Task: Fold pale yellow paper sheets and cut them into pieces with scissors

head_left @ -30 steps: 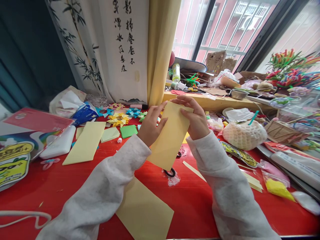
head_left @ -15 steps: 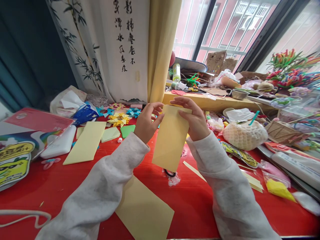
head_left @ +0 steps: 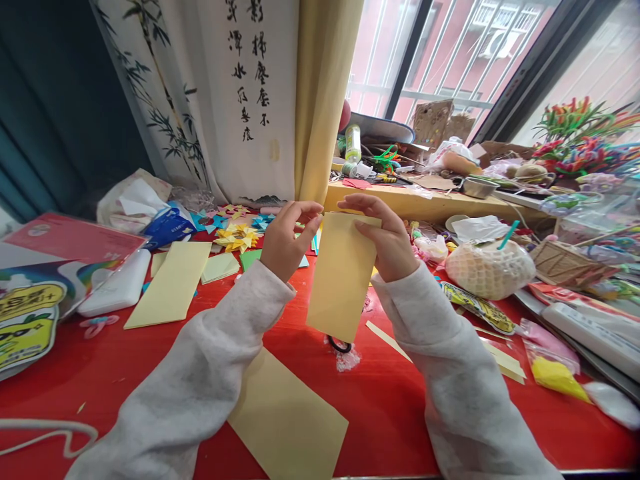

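My right hand (head_left: pixel 391 239) pinches a folded pale-yellow sheet of paper (head_left: pixel 343 280) near its top right edge. The thumb lies on the near face, and the fingers go behind it. The paper hangs upright above the red table. Just left of its upper edge, my left hand (head_left: pixel 287 241) is open, with curved fingers and the thumb apart, holding nothing. Beneath the forearms lies a larger pale-yellow sheet (head_left: pixel 290 413) on the table. Another yellow folded strip of paper (head_left: pixel 170 285) rests at the left. A black ring (head_left: pixel 340 345) lies under the held paper.
Yellow folded-paper stars (head_left: pixel 237 237) and blue pieces lie at the back, beside a blue tissue pack (head_left: pixel 173 223). To the right are a netted coconut (head_left: pixel 490 268) with a straw, a yellow packet (head_left: pixel 477 308) and a white power strip (head_left: pixel 590 337). A cluttered windowsill (head_left: pixel 395 190) stands behind.
My left hand has drawn slightly leftward, away from the paper's top edge. My right hand keeps its hold, and the paper has barely moved.
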Demonstrator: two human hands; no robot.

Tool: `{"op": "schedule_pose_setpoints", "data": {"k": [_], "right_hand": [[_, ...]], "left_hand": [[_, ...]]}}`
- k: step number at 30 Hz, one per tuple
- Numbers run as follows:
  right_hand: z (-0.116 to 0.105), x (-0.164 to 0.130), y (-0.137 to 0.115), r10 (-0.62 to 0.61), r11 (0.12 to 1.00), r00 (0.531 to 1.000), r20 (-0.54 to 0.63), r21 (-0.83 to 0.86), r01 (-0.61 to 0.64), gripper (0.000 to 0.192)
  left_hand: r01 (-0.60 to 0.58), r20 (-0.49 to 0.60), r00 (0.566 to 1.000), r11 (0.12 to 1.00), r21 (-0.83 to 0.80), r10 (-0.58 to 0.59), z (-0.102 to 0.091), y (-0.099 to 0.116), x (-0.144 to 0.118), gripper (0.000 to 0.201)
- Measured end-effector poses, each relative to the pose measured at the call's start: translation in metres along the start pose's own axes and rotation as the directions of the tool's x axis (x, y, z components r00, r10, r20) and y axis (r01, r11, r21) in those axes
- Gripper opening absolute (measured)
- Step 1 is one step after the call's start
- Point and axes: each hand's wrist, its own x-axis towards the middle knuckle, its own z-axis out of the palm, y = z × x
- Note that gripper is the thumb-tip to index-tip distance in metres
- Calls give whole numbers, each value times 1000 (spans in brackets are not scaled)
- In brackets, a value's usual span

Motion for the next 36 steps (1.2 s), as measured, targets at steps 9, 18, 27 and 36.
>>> {"op": "schedule_pose_setpoints", "data": {"k": [9, 18, 27, 36], "right_hand": [[1, -1, -1, 7, 1000, 999, 51, 21, -8, 30], [1, -1, 0, 8, 1000, 999, 52, 10, -8, 27], [1, -1, -1, -13, 999, 998, 67, 34, 11, 30], [1, -1, -1, -13, 999, 998, 68, 40, 10, 28]], "left_hand": [[46, 91, 995, 998, -52, -41, -4, 0, 2, 24], [-3, 82, 997, 1000, -24, 5, -7, 3, 4, 26], [-34, 79, 996, 999, 25, 32, -9, 4, 5, 24], [-58, 77, 995, 998, 26, 56, -10, 5, 6, 19]]}}
